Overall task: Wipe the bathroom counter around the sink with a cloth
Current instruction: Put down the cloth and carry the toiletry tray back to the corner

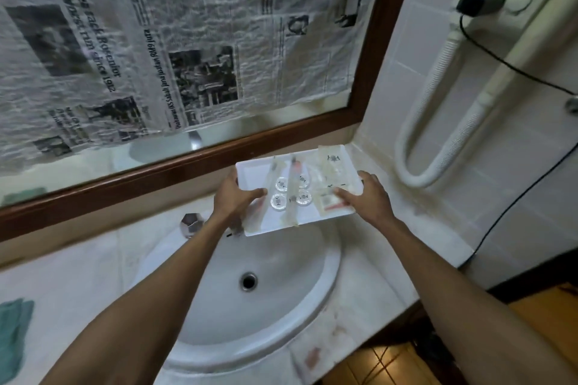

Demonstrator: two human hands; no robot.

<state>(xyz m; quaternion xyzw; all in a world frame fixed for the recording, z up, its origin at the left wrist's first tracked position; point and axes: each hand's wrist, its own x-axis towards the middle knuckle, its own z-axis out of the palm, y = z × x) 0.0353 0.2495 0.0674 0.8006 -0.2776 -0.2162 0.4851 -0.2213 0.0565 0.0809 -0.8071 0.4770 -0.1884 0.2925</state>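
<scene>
- White tray (pixel 250 170) of sachets and round lids (pixel 281 184), held at both sides behind the sink (pixel 219 306): my left grip (pixel 233 197) clasps the left rim, my right grip (pixel 366 197) the right edge.
- Carried level and slowly, I judge, or the loose pieces slide into the basin.
- Teal cloth (pixel 12 331) lies untouched at the counter's (pixel 369 306) far left, well apart from both hands; wiping is not yet begun.
</scene>
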